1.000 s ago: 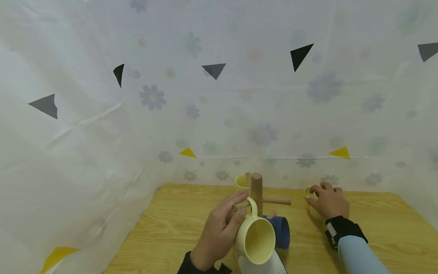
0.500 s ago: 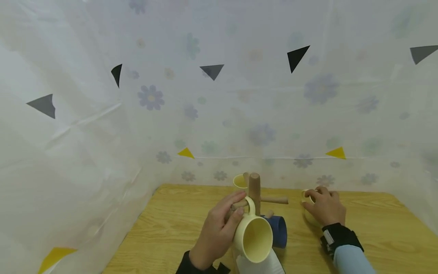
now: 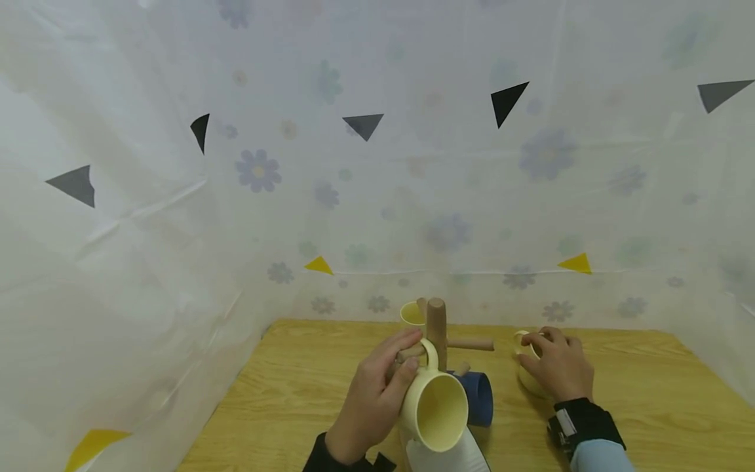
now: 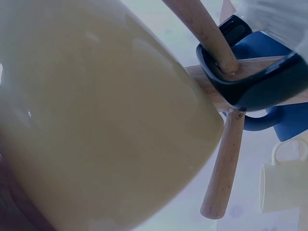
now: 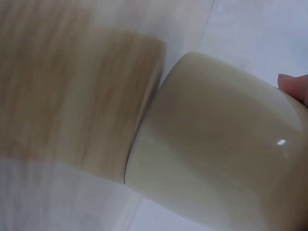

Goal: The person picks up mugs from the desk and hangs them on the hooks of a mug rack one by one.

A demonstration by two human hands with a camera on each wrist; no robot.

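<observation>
Head view: left hand (image 3: 371, 406) curled round cream mug (image 3: 435, 410), handle toward a rack peg (image 3: 413, 354) at 12 o'clock, mouth facing 6.

Left wrist view: peg tips just beside the mug wall.

Right wrist view: right hand fingertip (image 5: 293, 86) gripping second cream mug (image 5: 216, 149) on table (image 5: 72, 96).

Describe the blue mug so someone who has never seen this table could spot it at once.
On the wooden table stands a wooden mug tree. The blue mug hangs low on its right side, behind the cream mug that the left hand holds. It is the only blue one.
</observation>
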